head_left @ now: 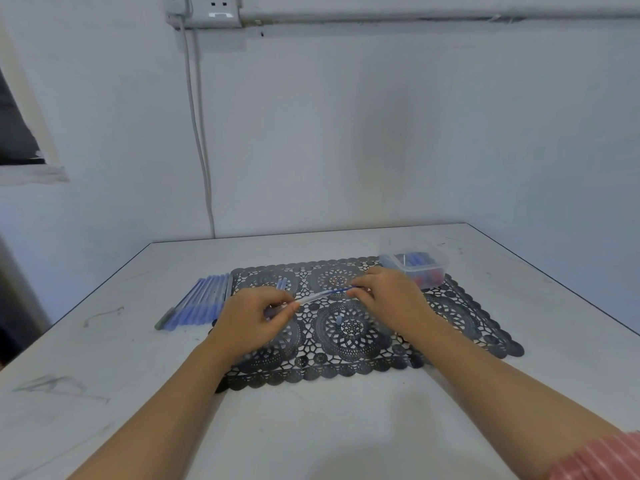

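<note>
- Pen barrel (311,298), clear and thin, is held just above the black lace mat (467,317), between both hands.
- Left hand (254,313) curls its fingers round the barrel's near end and pinches it.
- Right hand (388,289) pinches the blue refill (341,291), whose tip sits at the barrel's open end.
- I think the step is sliding the refill in; next it needs a straight, gentle push.
- One tiny blue cap (338,319) lies on the mat below, maybe to go on after.
- Farther left lies a row of blue pens (201,301); farther right stands a clear box of parts (415,266).
</note>
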A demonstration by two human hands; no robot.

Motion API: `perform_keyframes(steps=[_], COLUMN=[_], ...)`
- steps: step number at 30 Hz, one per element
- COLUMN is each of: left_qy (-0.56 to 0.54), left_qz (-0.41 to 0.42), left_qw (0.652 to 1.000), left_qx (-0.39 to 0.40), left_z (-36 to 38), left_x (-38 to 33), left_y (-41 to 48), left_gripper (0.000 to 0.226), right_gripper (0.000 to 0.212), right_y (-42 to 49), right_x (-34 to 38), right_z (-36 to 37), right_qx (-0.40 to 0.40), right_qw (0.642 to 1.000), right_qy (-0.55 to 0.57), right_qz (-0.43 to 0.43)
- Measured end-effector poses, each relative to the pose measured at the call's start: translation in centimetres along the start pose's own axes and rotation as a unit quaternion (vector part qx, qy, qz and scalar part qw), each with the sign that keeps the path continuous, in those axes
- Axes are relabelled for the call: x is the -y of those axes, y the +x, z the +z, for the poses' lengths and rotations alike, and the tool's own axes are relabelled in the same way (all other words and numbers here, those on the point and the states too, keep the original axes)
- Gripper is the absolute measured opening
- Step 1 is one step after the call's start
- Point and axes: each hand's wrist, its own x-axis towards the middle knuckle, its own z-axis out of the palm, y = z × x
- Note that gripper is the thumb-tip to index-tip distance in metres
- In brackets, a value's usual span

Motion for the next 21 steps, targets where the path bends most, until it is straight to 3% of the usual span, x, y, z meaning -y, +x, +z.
perform_keyframes(steps=[5, 10, 13, 16, 21], left_qy=[-0.001, 0.0, 0.004, -0.005, 0.001], left_qz=[0.01, 0.018, 0.025, 0.029, 0.032], left_qw=[1.0, 1.0, 1.0, 0.999, 0.999], left_qx=[-0.008, -0.009, -0.013, -0.016, -0.02], left_z=[0.1, 0.2, 0.3, 0.4, 0.6], left_x=[-0.2, -0.1, -0.3, -0.4, -0.5], left_y=[0.0, 0.1, 0.1, 0.1, 0.2], left_gripper=[0.03, 0.03, 0.03, 0.03, 0.03], right_gripper=[0.048, 0.043, 0.031, 0.014, 0.022], right_y=[-0.2, -0.3, -0.4, -0.5, -0.7], right_x=[0.0, 0.4, 0.8, 1.3, 1.9], right_z=[-0.4, -0.3, -0.1, 0.5, 1.2], right_qx=[-0.055, -0.043, -0.063, -0.136, -0.163], right_qw=[0.994, 0.997, 0.997, 0.987, 0.977], right_qy=[-0.072, 0.009, 0.034, 0.057, 0.088], right_qz=[0.055, 0.058, 0.019, -0.057, -0.106])
